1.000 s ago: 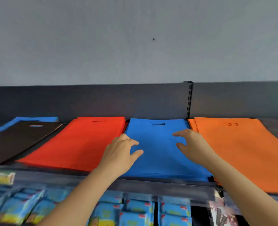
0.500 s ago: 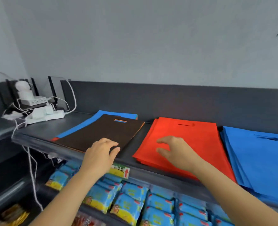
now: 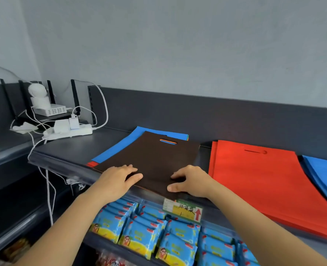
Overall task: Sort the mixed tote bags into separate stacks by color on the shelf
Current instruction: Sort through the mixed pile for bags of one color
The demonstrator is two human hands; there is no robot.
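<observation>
A dark brown tote bag [image 3: 151, 156] lies on top of a mixed pile on the grey shelf [image 3: 68, 148]. Under it a blue bag [image 3: 120, 144] sticks out to the left, and red and orange edges show at the pile's front corner. My left hand [image 3: 118, 179] rests on the brown bag's near left edge, fingers fairly straight. My right hand [image 3: 191, 179] rests on its near right edge, thumb at the front rim. Further right lie a red stack [image 3: 254, 179] and a blue stack [image 3: 324, 173].
A white power strip [image 3: 68, 130] with plugs, cables and a white device sit at the shelf's left end. A price tag [image 3: 183, 209] hangs on the shelf's front rail. Blue snack packets [image 3: 143, 237] fill the shelf below. A grey back panel runs behind the bags.
My view swung left from the blue and orange stacks to the mixed pile. Both hands moved left and came down onto the brown bag's near edge.
</observation>
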